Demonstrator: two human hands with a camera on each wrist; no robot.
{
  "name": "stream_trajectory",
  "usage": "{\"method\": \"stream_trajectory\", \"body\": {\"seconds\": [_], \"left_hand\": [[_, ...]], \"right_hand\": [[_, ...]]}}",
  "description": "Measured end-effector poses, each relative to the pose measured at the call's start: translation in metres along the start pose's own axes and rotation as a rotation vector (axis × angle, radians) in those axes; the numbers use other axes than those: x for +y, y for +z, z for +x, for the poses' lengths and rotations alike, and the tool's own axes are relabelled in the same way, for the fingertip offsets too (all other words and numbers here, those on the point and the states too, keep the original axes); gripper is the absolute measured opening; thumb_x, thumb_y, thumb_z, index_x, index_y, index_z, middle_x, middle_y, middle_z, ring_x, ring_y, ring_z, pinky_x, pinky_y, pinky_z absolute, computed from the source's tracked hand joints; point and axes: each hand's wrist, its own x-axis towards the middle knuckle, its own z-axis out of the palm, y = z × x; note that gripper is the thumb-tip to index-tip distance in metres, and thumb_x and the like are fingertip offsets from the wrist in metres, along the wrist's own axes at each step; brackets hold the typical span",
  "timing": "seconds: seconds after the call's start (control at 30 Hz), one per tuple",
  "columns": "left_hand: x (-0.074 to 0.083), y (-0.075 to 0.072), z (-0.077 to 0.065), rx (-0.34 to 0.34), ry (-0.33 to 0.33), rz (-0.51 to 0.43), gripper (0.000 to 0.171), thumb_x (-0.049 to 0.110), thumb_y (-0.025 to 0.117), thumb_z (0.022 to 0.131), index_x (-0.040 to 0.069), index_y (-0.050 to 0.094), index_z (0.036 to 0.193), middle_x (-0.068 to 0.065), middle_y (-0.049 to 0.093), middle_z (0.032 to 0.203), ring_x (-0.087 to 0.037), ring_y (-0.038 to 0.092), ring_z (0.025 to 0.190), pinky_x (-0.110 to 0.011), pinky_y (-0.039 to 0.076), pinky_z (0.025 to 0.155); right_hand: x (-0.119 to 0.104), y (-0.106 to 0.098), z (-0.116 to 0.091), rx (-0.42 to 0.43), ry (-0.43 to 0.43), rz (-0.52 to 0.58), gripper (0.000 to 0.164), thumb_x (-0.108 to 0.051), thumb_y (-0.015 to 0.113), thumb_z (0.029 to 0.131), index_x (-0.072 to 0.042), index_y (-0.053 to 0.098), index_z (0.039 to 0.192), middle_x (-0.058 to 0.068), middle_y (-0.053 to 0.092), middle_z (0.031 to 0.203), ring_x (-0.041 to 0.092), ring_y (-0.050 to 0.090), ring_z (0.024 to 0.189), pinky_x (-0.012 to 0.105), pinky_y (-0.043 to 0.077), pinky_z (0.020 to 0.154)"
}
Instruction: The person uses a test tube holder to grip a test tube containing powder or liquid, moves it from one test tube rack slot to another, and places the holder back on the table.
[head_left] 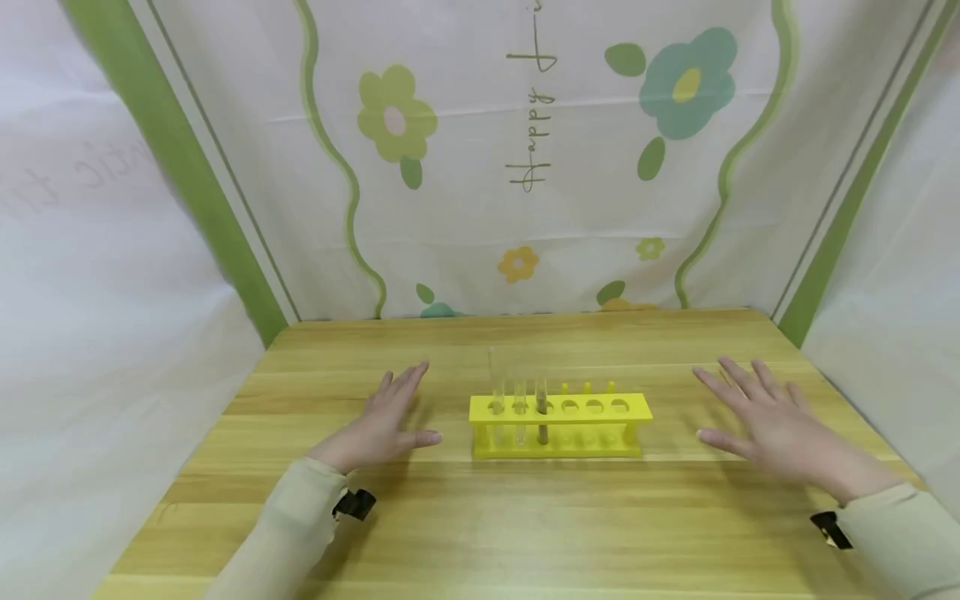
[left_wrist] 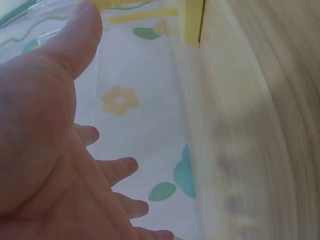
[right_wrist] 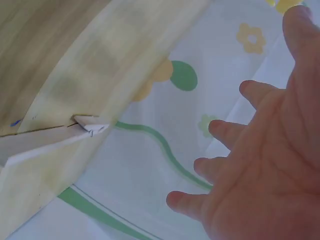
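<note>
A yellow test tube rack (head_left: pixel 561 419) stands on the wooden table in the head view. Two clear test tubes (head_left: pixel 498 387) and one test tube with dark contents (head_left: pixel 542 403) stand upright in its three left holes. To the left of the rack is my left hand (head_left: pixel 378 427), fingers spread, touching nothing I can see. My right hand (head_left: pixel 780 433) is out to the right, farther from the rack, also spread and holding nothing. Part of the rack (left_wrist: pixel 190 22) shows beyond my left thumb in the left wrist view.
Short yellow pegs (head_left: pixel 587 387) rise along the rack's back. A white flowered cloth (head_left: pixel 465 183) hangs behind the table (head_left: pixel 480 533), with white sheets on both sides. In the right wrist view, a pale strip (right_wrist: pixel 45 140) of unclear kind juts in at the left.
</note>
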Motion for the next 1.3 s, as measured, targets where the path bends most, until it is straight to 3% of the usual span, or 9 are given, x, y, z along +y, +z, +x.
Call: {"method": "stream_trajectory", "body": {"seconds": [0.1,0.23,0.37,0.43,0.6,0.83,1.07,1.2,1.3], "left_hand": [[0.0,0.0,0.003,-0.017,0.0,-0.071,0.104,0.05,0.073,0.087,0.023,0.004,0.161,-0.012,0.01,0.164,-0.045,0.006,0.146,-0.066,0.014,0.111],[0.004,0.003,0.007,-0.04,-0.014,-0.241,0.103,0.046,0.076,0.086,0.032,0.006,0.16,-0.009,0.021,0.162,-0.038,0.029,0.142,-0.06,0.028,0.11],[0.008,0.008,0.014,-0.037,-0.036,-0.373,0.102,0.037,0.08,0.085,0.037,0.01,0.158,-0.008,0.031,0.158,-0.034,0.035,0.14,-0.056,0.033,0.109],[0.01,0.011,0.018,-0.04,-0.036,-0.432,0.099,0.032,0.081,0.085,0.036,0.015,0.158,-0.008,0.034,0.156,-0.032,0.032,0.142,-0.053,0.033,0.11],[0.013,0.02,0.03,-0.068,0.004,-0.57,0.083,0.02,0.079,0.087,0.025,0.031,0.154,-0.011,0.046,0.147,-0.031,0.045,0.133,-0.045,0.039,0.108],[0.022,0.032,0.038,-0.132,0.045,-0.635,0.063,0.015,0.077,0.089,0.014,0.048,0.145,-0.006,0.06,0.129,-0.024,0.058,0.116,-0.037,0.051,0.094],[0.02,0.049,0.044,-0.122,0.046,-0.717,0.03,0.011,0.073,0.092,0.007,0.065,0.12,-0.005,0.068,0.112,-0.021,0.064,0.102,-0.033,0.054,0.086],[0.02,0.053,0.044,-0.116,0.032,-0.698,0.022,0.016,0.072,0.093,0.011,0.069,0.114,-0.004,0.07,0.109,-0.022,0.065,0.099,-0.035,0.054,0.083],[0.021,0.055,0.043,-0.111,0.03,-0.673,0.021,0.02,0.071,0.094,0.015,0.07,0.115,-0.002,0.071,0.108,-0.022,0.066,0.097,-0.037,0.054,0.082]], "right_hand": [[0.008,-0.005,0.002,0.013,0.021,-0.016,0.088,-0.052,0.062,0.095,-0.018,0.013,0.16,0.031,0.01,0.159,0.064,0.0,0.137,0.081,0.002,0.099],[0.022,-0.009,0.007,0.024,0.068,-0.073,0.084,-0.051,0.062,0.095,-0.005,0.027,0.155,0.039,0.026,0.148,0.067,0.021,0.129,0.08,0.022,0.093],[0.039,-0.01,0.013,-0.015,0.131,-0.111,0.08,-0.051,0.057,0.098,0.006,0.035,0.148,0.044,0.032,0.139,0.066,0.033,0.121,0.076,0.03,0.093],[0.048,-0.009,0.015,-0.032,0.161,-0.106,0.078,-0.049,0.056,0.099,0.011,0.037,0.144,0.047,0.034,0.136,0.065,0.036,0.118,0.074,0.031,0.094],[0.067,-0.009,0.019,-0.086,0.234,-0.069,0.079,-0.048,0.056,0.099,0.02,0.04,0.136,0.048,0.041,0.129,0.066,0.039,0.114,0.073,0.033,0.093],[0.077,-0.01,0.022,-0.159,0.304,-0.037,0.089,-0.056,0.055,0.096,0.025,0.042,0.13,0.045,0.046,0.126,0.066,0.041,0.112,0.074,0.035,0.088],[0.081,-0.007,0.025,-0.176,0.324,-0.037,0.086,-0.054,0.058,0.095,0.026,0.044,0.127,0.046,0.045,0.125,0.067,0.043,0.11,0.073,0.038,0.085],[0.083,-0.002,0.026,-0.165,0.321,-0.029,0.082,-0.051,0.063,0.093,0.023,0.049,0.124,0.045,0.051,0.121,0.061,0.052,0.1,0.068,0.044,0.079],[0.084,0.003,0.026,-0.15,0.301,-0.038,0.067,-0.043,0.067,0.091,0.016,0.058,0.121,0.04,0.058,0.113,0.052,0.06,0.09,0.061,0.048,0.072]]}}
